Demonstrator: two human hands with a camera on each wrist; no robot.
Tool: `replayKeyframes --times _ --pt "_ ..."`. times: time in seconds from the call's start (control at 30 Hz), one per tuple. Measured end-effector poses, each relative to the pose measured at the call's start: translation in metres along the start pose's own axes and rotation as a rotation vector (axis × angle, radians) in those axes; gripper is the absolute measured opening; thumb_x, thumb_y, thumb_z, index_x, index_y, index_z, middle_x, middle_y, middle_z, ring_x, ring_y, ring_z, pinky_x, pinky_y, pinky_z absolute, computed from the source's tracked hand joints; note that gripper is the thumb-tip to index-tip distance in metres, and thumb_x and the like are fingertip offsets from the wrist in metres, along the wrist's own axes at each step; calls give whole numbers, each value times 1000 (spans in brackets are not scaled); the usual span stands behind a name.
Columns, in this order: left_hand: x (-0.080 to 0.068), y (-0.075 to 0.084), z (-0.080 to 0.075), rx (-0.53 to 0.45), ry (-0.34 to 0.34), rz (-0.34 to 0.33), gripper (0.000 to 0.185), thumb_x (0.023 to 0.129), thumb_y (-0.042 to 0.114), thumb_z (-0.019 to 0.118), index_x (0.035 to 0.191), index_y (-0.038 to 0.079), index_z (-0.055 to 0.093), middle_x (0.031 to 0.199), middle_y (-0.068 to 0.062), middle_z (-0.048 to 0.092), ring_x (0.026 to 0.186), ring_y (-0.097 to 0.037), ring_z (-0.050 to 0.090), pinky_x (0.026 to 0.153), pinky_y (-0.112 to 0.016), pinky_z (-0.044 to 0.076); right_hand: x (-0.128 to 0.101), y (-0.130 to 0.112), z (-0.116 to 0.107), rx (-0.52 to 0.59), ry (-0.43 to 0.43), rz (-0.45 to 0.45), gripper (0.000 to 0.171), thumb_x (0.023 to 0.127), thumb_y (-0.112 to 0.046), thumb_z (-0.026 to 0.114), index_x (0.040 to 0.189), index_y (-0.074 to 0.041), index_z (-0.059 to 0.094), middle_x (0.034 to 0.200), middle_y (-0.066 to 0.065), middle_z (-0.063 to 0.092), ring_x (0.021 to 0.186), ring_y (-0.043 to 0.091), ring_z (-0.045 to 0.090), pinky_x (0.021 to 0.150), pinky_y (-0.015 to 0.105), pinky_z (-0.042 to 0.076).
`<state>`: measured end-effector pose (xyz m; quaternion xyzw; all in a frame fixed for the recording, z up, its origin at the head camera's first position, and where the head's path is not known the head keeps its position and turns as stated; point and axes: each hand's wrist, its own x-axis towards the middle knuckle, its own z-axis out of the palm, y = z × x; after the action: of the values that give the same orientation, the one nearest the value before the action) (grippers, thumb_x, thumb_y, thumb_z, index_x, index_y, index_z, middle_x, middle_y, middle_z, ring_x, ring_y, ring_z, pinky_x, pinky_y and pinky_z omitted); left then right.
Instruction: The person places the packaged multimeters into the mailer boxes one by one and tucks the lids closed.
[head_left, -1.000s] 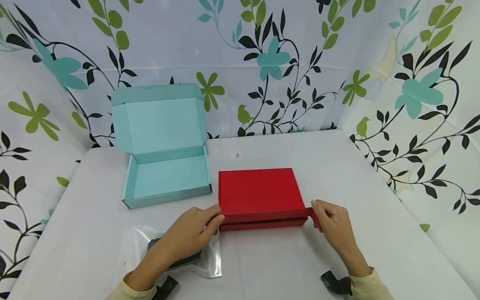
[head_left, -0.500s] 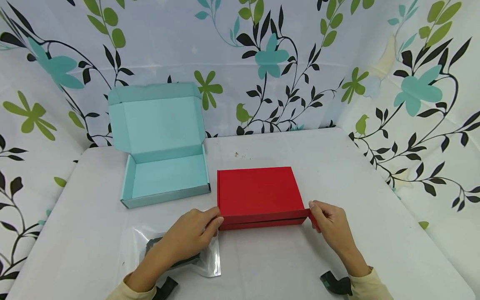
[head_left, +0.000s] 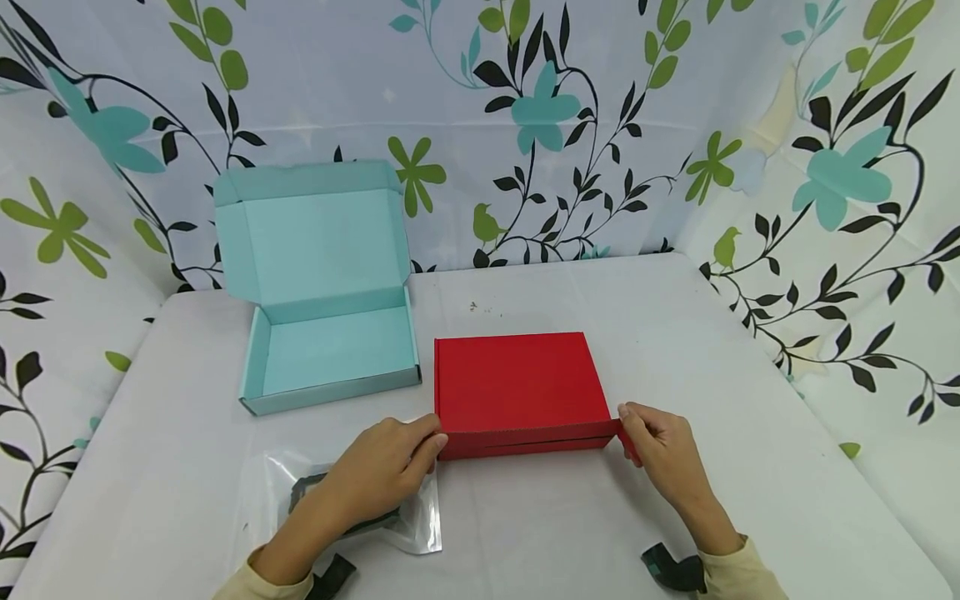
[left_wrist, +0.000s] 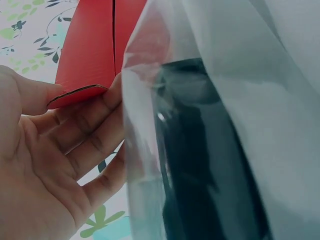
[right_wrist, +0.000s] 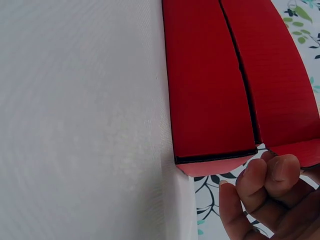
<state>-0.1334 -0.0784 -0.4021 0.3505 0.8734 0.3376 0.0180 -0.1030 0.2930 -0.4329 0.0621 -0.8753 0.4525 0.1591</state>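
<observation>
- red box (head_left: 519,383) sits mid-table, lid nearly down, just a thin slit along the front
- left hand (head_left: 382,471) pinches its front-left corner flap, wrist resting over a clear bag (head_left: 420,521) with something dark inside
- right hand (head_left: 660,450) has its fingers curled around the front-right flap
- teal box (head_left: 330,358) back left, lid up, nothing inside

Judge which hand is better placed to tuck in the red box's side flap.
Right. The right hand pinches the side flap sticking out at the red box's near right corner. The left hand only holds the near left corner, where no flap shows.
</observation>
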Motion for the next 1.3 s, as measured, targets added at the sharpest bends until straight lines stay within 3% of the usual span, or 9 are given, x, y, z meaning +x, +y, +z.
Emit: replayKeyframes --times 0.23,0.53,0.9,1.1,1.3 --pt "-1 2 1 23 31 4 19 105 16 59 87 19 57 64 20 45 53 1 45 52 -24 44 -2 4 0 6 -20 -13 32 106 -8 55 75 -10 63 63 -4 58 56 16 56 48 28 45" --pt "-6 2 -9 -41 -64 -75 6 103 25 65 99 20 65 80 21 63 69 0 57 63 -27 50 -4 9 0 1 -45 -71 31 102 2 49 78 -10 65 65 -6 61 56 14 58 52 28 47" --pt "-7 -2 -12 -172 -121 -96 19 102 37 69 103 19 62 90 13 74 81 -1 66 73 -31 55 -3 14 -2 14 -55 -112 27 102 -3 56 79 -13 67 63 -10 59 57 13 59 56 27 45" --pt "-6 -4 -15 -160 -124 -98 26 99 38 72 104 15 62 90 16 72 83 -2 67 74 -35 56 -1 20 -1 24 -37 -179 24 99 -3 61 78 -16 67 61 -11 58 58 13 59 58 26 43" --pt "-7 -4 -18 -106 -152 -144 32 96 46 73 104 17 63 92 17 70 83 -2 65 76 -34 55 -7 27 -4 16 -66 -166 23 96 -3 66 82 -21 68 62 -11 59 61 12 60 61 26 45"
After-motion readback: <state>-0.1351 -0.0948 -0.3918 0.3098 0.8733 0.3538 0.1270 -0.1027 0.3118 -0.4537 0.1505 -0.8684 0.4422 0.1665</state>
